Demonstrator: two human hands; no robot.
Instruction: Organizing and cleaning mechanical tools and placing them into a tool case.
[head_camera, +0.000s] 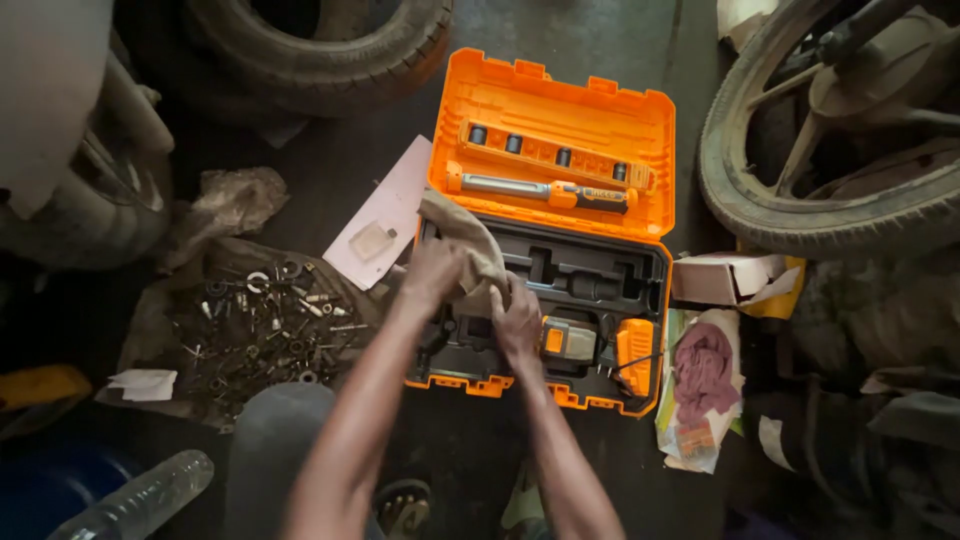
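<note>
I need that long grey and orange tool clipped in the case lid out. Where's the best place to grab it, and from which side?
Take the long tool by its thick orange and black handle at the right end, coming straight down onto the open lid. It lies flat and crosswise, clear of both hands, and the handle looks thicker than the slim grey shaft.

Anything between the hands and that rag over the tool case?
Nothing visible. The left hand and right hand both already grip the beige cloth, bunched over the black tray of the open orange case. What lies under the cloth is hidden.
</note>
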